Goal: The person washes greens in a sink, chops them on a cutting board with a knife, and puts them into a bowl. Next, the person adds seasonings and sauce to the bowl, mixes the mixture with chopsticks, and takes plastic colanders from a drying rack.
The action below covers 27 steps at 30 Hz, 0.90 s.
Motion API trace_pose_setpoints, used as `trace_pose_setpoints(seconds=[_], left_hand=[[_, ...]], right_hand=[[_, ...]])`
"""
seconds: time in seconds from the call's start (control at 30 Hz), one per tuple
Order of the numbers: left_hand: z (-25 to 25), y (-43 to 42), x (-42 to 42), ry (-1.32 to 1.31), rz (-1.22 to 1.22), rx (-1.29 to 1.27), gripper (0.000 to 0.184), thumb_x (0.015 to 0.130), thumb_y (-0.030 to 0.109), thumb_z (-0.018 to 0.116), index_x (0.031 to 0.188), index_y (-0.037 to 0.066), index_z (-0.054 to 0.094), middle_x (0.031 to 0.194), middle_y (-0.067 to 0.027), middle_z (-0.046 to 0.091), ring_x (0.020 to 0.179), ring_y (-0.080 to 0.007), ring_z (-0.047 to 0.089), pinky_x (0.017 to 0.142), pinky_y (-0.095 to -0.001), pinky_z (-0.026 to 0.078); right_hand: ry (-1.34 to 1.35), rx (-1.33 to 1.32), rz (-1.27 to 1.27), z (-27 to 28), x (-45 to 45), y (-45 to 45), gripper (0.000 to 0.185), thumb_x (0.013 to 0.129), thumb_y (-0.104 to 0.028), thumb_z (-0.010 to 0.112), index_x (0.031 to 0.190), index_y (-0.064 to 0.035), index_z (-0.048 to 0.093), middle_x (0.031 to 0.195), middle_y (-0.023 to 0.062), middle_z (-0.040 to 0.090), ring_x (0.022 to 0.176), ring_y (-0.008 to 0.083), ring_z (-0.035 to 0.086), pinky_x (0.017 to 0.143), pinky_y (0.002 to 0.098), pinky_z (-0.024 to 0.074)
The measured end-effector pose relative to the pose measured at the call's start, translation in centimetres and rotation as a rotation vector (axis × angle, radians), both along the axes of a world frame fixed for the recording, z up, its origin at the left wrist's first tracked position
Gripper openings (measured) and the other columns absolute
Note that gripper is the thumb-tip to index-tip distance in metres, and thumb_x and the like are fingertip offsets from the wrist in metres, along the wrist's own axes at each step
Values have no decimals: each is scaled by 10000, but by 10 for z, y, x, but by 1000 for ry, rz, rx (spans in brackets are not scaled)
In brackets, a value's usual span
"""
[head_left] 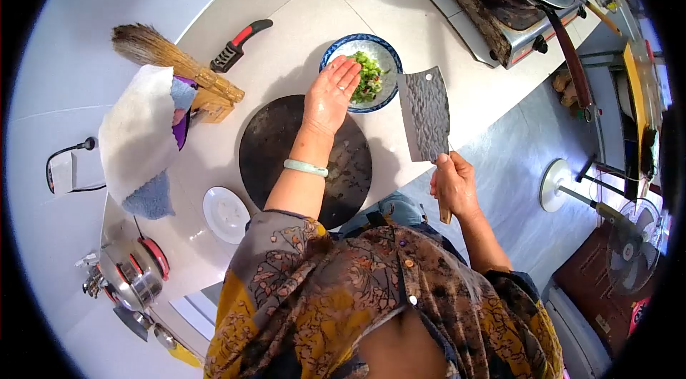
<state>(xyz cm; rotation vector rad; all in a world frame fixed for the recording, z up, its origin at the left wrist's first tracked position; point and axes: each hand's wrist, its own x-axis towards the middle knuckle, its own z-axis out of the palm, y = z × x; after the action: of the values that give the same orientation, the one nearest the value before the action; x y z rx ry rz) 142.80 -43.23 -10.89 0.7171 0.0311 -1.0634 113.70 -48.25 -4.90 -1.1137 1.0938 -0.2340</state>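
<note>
Dark metal is held out by the right hand point(457, 182): a cleaver point(426, 114) is gripped by its wooden handle, fingers wrapped tightly round it, the blade directed to the far side. Chopped greens point(368, 82) are contained in a blue-rimmed bowl point(366, 37), set on the tabletop point(293, 46) just beyond the black round board point(350, 164). Over the bowl's left rim the left hand point(332, 93) is extended, its fingers straight and nothing seen gripped; whether the greens are touched cannot be told. The step is judged to be the handling of greens at the bowl; next, the blade should be kept well clear of the left hand. No brand or writing can be read; a red patch point(638, 314) at the right is too small to make out.
</note>
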Motion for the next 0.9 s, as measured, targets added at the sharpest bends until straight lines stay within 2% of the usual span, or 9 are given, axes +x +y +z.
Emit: trace_pose_setpoints(seconds=[0.13,0.27,0.37,0.4,0.5,0.6,0.7,0.83,0.9], left_hand=[[24,-1,-7,-181,-1,154,390,907,169,586,1245,-9,509,1154,-135,593,1074,-225,582,954,-338,445],[27,-13,-23,-797,36,389,313,875,86,644,1170,8,573,921,-67,642,845,-102,591,775,-254,490],[21,-21,-39,-1203,102,605,365,812,33,658,1168,36,578,778,-58,617,702,-162,599,698,-298,498],[18,-23,-41,-1440,98,613,426,768,-17,640,1185,33,568,764,-89,618,645,-227,587,657,-323,495],[-2,-24,-47,-1898,-97,890,426,803,9,586,1224,63,557,777,-82,618,853,-267,579,872,-419,421],[-14,-14,-52,-1841,-218,896,426,818,32,577,1240,79,555,827,-83,618,925,-270,559,937,-443,358],[-7,-9,-54,-1846,-98,764,423,800,55,605,1221,72,564,937,-123,609,963,-331,564,885,-464,394],[-7,-12,-53,-1698,32,674,414,776,-10,554,1181,72,584,1014,-124,581,974,-326,558,855,-460,400],[-21,-17,-53,-1790,130,630,403,765,-35,523,1148,67,598,1024,-122,575,988,-335,546,828,-462,400]], right_hand=[[10,-44,30,3,0,3,330,967,-334,479,827,-38,523,576,50,524,445,124,495,409,269,412],[8,18,24,5,-5,3,324,963,-335,516,853,-31,529,592,59,549,486,125,532,456,273,437],[-13,47,11,4,-6,2,333,959,-349,521,866,-29,529,601,62,553,491,124,535,463,272,439],[-9,48,18,5,-6,2,339,958,-356,526,868,-29,530,606,63,554,492,124,536,467,272,441],[3,37,13,1,-9,4,346,957,-361,530,866,-27,535,605,62,553,488,124,534,459,273,438],[30,13,-3,4,-11,6,348,958,-359,529,852,-28,538,603,59,551,478,124,528,448,271,434],[6,10,-33,4,-14,7,351,959,-356,529,838,-27,540,597,58,547,468,125,523,438,268,431],[17,-43,-21,6,-11,7,345,962,-346,525,813,-35,533,579,56,533,461,123,515,431,270,426],[24,-59,-35,5,-5,7,354,963,-345,524,772,-47,518,567,55,525,449,124,502,421,272,417]])
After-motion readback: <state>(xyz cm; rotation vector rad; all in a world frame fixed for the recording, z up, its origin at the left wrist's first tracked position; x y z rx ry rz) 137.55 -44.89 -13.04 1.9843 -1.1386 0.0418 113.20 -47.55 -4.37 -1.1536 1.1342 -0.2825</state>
